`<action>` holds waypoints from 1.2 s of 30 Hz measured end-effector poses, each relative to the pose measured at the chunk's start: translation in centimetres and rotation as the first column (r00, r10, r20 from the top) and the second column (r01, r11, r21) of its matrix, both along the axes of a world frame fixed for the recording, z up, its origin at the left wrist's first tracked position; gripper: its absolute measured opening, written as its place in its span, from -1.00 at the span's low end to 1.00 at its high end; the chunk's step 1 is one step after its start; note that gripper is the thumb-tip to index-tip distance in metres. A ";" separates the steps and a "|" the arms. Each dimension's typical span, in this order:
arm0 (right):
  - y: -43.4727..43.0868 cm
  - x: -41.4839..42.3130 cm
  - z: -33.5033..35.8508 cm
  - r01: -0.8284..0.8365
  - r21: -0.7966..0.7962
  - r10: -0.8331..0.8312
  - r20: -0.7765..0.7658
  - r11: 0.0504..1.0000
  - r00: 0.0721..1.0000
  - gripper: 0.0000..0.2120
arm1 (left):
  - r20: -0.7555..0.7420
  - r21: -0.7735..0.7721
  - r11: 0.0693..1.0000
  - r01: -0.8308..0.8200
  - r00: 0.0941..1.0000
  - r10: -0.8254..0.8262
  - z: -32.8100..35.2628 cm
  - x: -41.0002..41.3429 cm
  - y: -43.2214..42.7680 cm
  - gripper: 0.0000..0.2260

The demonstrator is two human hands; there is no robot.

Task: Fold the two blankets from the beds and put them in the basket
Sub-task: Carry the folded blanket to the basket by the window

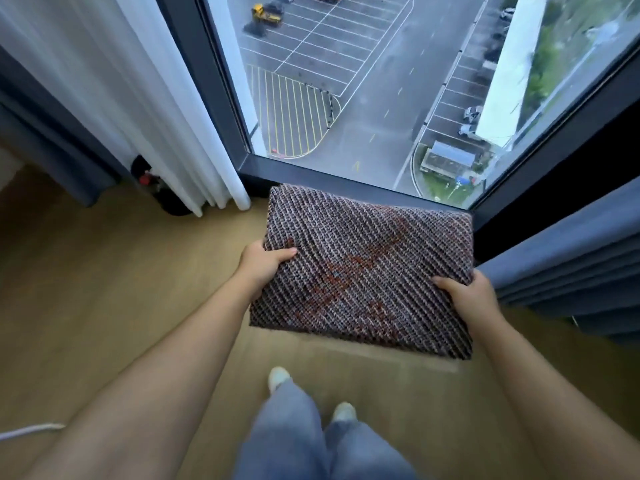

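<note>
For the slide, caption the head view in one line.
Both hands, left hand and right hand, carry a folded woven blanket above the wooden floor beside a tall window.

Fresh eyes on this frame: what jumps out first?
The folded woven blanket, dark with rust-red patches, sits mid-frame, held flat above the wooden floor with the left hand and right hand gripping opposite edges. Behind it, a floor-to-ceiling window looks steeply down on a car park. White sheer curtains hang at upper left; no basket is in view.

One folded blanket point(363, 271), two hands point(261, 266) point(471, 296), two shoes point(278, 377) point(343, 412), three curtains point(138, 98) point(52, 150) point(571, 265).
</note>
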State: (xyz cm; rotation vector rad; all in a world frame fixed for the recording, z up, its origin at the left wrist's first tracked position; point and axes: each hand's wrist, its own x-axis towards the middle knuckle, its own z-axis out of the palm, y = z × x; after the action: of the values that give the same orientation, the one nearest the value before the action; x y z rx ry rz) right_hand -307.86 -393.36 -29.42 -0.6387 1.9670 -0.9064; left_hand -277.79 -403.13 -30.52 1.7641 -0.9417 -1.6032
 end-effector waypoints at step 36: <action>-33.4 -5.8 -58.6 0.250 0.543 0.023 -0.446 0.802 0.895 -0.55 | 0.738 0.112 0.815 0.568 0.502 -0.450 -59.4 -13.8 -35.4 -0.51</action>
State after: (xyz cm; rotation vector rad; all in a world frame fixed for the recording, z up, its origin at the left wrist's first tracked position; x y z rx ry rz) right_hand -313.69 -426.80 -88.04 -0.3645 2.5480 -0.1652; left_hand -291.60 -438.54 -89.96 2.1902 -2.0971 -0.9905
